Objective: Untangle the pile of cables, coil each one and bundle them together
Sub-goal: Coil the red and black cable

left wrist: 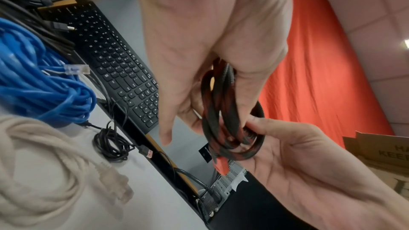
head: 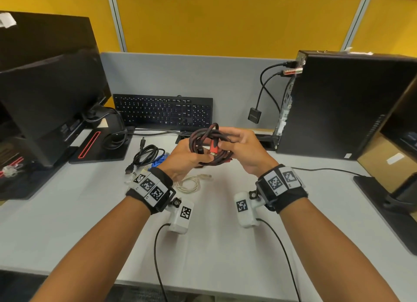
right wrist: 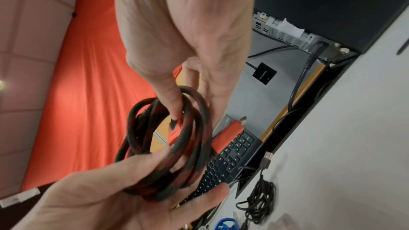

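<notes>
A red-and-black braided cable [head: 208, 148] is wound into a coil and held above the desk in both hands. My left hand [head: 202, 158] grips the coil's near side from the left, fingers curled round the strands [left wrist: 223, 111]. My right hand [head: 223, 144] pinches the coil from the right by its red plug [head: 214, 147]; in the right wrist view its thumb [right wrist: 173, 109] pokes through the loops [right wrist: 177, 146]. On the desk under the hands lie a black cable coil [head: 146, 153], a blue cable [head: 160, 160] and a beige cable [head: 189, 183].
A black keyboard [head: 162, 112] leans against the grey partition behind the hands. A monitor [head: 49, 98] and its stand fill the left. A black computer tower [head: 343, 103] with plugged leads stands at right, a cardboard box [head: 388, 161] and another monitor base [head: 388, 202] beyond it.
</notes>
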`<state>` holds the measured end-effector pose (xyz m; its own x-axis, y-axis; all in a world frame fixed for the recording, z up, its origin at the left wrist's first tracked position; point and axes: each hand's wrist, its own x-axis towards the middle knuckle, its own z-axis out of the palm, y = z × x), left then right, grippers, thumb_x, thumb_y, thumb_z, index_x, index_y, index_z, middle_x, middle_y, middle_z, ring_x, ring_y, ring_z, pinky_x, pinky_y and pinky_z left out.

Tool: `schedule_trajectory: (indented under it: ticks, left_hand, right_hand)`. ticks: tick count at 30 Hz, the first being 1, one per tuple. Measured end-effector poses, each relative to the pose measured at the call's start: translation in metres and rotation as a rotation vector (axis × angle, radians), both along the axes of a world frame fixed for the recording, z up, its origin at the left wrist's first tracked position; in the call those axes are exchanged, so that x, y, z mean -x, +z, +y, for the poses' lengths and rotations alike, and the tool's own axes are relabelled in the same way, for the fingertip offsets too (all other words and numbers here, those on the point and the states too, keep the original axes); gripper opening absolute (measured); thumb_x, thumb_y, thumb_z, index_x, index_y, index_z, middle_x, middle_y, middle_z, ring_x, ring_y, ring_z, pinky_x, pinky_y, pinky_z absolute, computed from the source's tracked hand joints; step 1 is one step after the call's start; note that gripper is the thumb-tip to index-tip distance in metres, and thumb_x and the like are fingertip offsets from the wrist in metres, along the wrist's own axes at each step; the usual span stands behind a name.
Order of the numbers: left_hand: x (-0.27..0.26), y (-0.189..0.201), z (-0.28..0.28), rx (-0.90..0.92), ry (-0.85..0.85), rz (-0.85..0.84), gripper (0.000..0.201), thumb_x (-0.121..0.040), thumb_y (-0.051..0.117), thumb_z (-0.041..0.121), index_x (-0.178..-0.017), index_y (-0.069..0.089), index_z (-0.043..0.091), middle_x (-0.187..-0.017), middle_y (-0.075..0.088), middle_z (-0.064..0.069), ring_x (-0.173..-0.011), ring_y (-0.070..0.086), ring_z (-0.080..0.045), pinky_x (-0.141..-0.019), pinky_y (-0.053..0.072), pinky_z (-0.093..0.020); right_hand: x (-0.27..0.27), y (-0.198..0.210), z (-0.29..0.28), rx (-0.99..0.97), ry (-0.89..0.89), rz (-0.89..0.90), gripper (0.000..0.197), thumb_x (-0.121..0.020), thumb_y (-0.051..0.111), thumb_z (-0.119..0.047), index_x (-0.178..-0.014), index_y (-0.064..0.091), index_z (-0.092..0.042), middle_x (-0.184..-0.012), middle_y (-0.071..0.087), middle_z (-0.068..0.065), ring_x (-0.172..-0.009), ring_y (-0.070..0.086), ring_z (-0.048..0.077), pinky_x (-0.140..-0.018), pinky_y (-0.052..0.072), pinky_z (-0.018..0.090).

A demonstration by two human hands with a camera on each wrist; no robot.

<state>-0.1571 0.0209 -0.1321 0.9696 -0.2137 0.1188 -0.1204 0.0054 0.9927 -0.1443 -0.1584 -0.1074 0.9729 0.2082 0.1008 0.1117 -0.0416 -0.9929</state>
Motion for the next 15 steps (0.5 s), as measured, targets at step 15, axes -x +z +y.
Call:
schedule_trajectory:
  ticks: [15]
  left_hand:
    - [0.001, 0.007, 0.002, -0.047, -0.028, 0.039, 0.04, -0.084, 0.068, -0.009, -0.119, 0.068, 0.011, -0.107, 0.073, -0.024, -0.102, 0.071, -0.039, -0.093, 0.056, -0.054]
  right_hand:
    - [-0.01, 0.001, -0.012, 0.086, 0.158, -0.009, 0.052, -0.089, 0.057, 0.014, -0.13, 0.067, -0.016, -0.114, 0.076, 0.008, -0.108, 0.071, 0.03, -0.093, 0.057, 0.05]
